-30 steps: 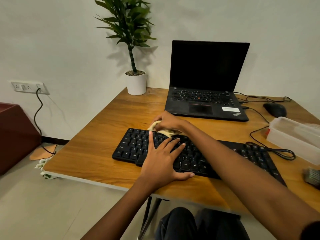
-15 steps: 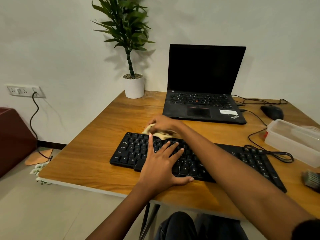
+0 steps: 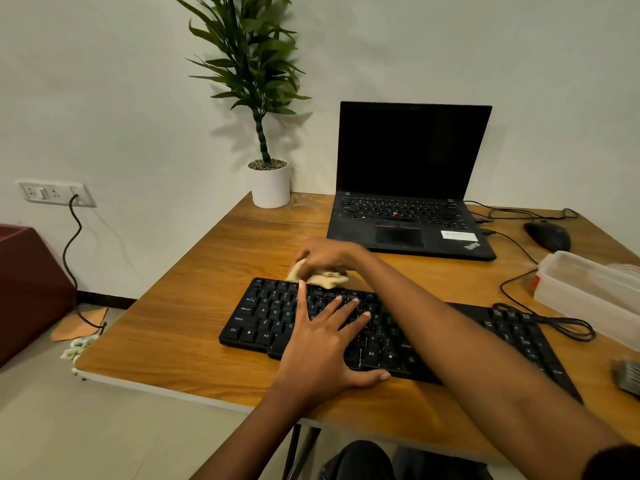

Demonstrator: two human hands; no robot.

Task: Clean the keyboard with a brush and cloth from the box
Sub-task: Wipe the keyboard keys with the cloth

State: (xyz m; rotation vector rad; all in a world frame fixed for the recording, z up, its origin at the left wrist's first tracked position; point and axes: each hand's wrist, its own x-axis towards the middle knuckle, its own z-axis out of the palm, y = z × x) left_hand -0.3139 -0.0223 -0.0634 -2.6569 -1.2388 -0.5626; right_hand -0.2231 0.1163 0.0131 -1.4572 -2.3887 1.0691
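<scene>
While the ThinkPad logo shows on the laptop (image 3: 408, 220) behind, my left hand (image 3: 322, 341) lies flat, fingers spread, on the black keyboard (image 3: 263, 317); my right hand (image 3: 325, 254) clutches the cloth (image 3: 327, 278) against its far edge.

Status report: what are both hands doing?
Left hand flat on black keyboard. Right hand grips crumpled beige cloth at its far edge. Black cable looped near right end.

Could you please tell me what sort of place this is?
Probably a small office or home workspace: an open black laptop, a black keyboard and a white-potted plant on a wooden desk.
</scene>
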